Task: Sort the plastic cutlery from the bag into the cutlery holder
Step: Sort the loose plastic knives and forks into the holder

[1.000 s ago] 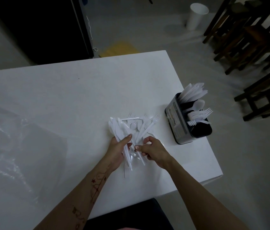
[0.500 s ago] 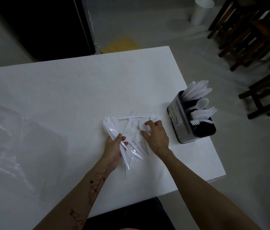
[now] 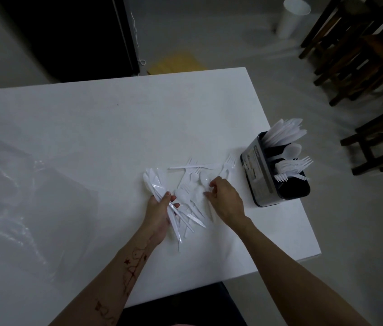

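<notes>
I see the white table point(image 3: 115, 128), then the dark cutlery holder point(image 3: 259, 182) at its right edge, compartments bristling with white knives, spoons and forks. My left hand point(image 3: 158, 211) grips a bundle of knives point(image 3: 162, 196); my right hand point(image 3: 224, 196) curls over the loose cutlery pile point(image 3: 194, 178).

No legible text is shown; a printed label on the cutlery holder point(image 3: 259, 171), near the desk's right edge, is too blurred to be read.

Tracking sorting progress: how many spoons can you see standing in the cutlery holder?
1. A spoon leans out of the cutlery holder, between the knives at its far end and the forks nearer the person. More may be hidden behind it.
</notes>
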### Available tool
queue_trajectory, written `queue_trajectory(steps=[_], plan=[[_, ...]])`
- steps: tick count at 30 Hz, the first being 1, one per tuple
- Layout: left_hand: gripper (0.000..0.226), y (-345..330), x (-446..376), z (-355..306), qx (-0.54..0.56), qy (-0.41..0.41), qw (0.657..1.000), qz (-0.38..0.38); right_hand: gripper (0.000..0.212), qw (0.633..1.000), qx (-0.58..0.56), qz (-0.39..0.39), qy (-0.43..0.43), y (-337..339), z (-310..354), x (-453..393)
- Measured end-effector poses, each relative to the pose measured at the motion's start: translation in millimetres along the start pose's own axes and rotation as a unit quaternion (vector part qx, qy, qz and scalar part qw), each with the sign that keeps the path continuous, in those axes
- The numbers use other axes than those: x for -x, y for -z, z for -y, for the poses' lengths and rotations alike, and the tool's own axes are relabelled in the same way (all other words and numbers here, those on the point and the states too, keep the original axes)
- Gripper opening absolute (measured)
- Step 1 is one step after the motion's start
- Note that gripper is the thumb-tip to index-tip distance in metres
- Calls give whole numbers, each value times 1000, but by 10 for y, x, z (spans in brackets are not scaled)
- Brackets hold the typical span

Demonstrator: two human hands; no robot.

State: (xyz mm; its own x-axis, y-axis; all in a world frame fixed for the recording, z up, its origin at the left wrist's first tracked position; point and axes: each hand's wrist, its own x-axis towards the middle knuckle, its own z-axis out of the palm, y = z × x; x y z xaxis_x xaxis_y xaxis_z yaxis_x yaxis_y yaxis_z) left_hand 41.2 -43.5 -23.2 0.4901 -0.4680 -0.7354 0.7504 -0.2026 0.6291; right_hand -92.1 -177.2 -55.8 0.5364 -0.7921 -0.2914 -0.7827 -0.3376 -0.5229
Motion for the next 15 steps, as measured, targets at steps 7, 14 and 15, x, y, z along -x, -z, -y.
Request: queue_trajectory(steps=[7,14,15], plan=[[19,91,-14,16,8,-1,1000,-9,27,996,23,-47,71,29,291,-221],[32,236,-35,29,-6,0,1000,-14,28,976,117,-9,182,-236,627,-637],[34,255,-36,37,-6,1,1000,-14,26,974,124,-8,188,-252,638,-654]])
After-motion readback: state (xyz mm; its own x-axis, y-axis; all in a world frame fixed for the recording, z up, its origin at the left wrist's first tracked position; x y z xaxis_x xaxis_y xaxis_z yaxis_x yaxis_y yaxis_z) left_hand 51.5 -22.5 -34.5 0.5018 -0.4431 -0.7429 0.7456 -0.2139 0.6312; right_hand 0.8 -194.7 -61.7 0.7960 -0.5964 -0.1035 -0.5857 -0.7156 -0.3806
